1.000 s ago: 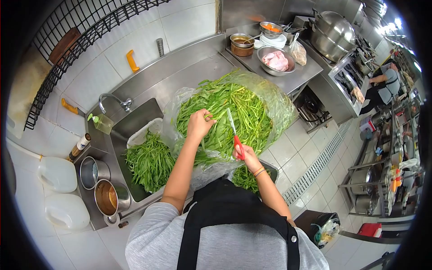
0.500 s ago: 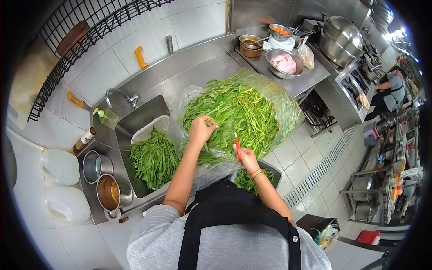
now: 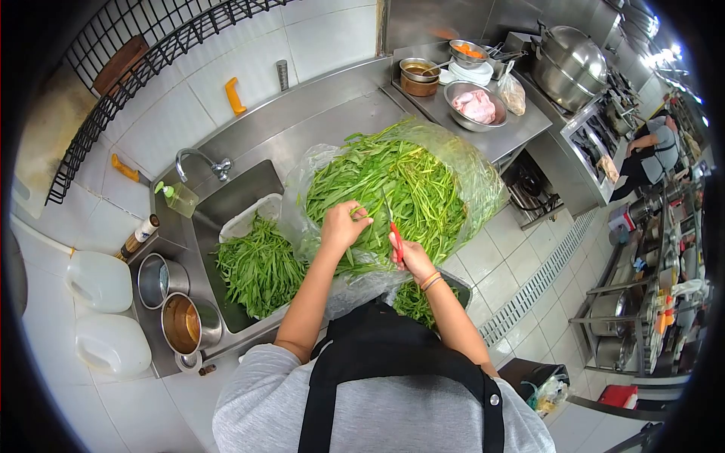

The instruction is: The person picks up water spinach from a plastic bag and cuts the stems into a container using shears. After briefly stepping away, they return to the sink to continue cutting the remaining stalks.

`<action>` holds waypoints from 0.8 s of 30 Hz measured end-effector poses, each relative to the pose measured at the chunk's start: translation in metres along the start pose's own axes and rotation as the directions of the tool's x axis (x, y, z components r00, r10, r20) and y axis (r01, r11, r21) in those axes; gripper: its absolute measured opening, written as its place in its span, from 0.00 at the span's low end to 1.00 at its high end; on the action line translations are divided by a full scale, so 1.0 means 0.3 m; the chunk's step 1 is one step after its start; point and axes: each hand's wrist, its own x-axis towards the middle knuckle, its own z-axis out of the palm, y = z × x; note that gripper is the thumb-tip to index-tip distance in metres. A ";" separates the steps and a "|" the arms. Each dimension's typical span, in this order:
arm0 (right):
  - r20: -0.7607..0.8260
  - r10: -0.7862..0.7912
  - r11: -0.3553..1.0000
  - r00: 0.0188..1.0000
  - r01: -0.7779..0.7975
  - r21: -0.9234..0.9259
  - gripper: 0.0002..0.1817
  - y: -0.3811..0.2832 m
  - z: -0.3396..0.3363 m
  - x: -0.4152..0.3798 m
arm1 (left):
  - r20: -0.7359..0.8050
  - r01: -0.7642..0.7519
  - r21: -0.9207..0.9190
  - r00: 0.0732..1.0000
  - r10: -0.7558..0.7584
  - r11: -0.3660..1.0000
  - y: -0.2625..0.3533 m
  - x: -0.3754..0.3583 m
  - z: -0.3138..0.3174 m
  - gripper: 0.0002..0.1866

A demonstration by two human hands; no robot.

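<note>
My left hand (image 3: 345,225) is closed in a pinch over the leafy greens, its fingertips on a few thin green stems. My right hand (image 3: 412,259) grips a small red-handled knife (image 3: 395,240), its thin blade pointing up and away over the pile. Both hands are above a large heap of long-stemmed leafy greens (image 3: 423,185) in an open clear plastic bag (image 3: 479,170). Below my right forearm, cut greens (image 3: 414,303) lie in a dark container, partly hidden by the apron and arm.
More greens (image 3: 260,268) fill a white basket (image 3: 264,205) in the sink (image 3: 240,181), beside the faucet (image 3: 220,167). Pots (image 3: 192,321) and plastic jugs (image 3: 113,343) stand left. A bowl of raw meat (image 3: 476,106) is at the back right. Another person (image 3: 655,151) is far right.
My left hand has moved slightly right and down, with its fingers more extended. My right hand has shifted slightly, and more of the knife blade now shows.
</note>
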 end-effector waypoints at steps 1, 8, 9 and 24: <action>0.003 -0.010 1.000 1.000 0.010 -0.014 0.27 0.017 -0.007 0.020 | -0.001 -0.001 0.001 1.000 0.001 1.000 -0.005 -0.001 0.000 0.13; -0.031 -0.048 0.999 0.998 0.048 -0.005 0.24 0.059 -0.040 0.001 | 0.026 0.029 -0.033 0.999 -0.029 0.999 -0.081 0.009 -0.038 0.16; -0.031 -0.050 0.999 0.998 0.050 -0.007 0.24 0.047 -0.039 -0.002 | 0.023 0.040 -0.043 0.999 -0.040 0.998 -0.104 0.021 -0.043 0.18; -0.244 -0.006 0.999 0.970 0.014 0.031 0.30 -0.008 -0.009 0.012 | -0.205 -0.109 0.043 0.972 0.115 0.993 -0.082 0.288 0.195 0.18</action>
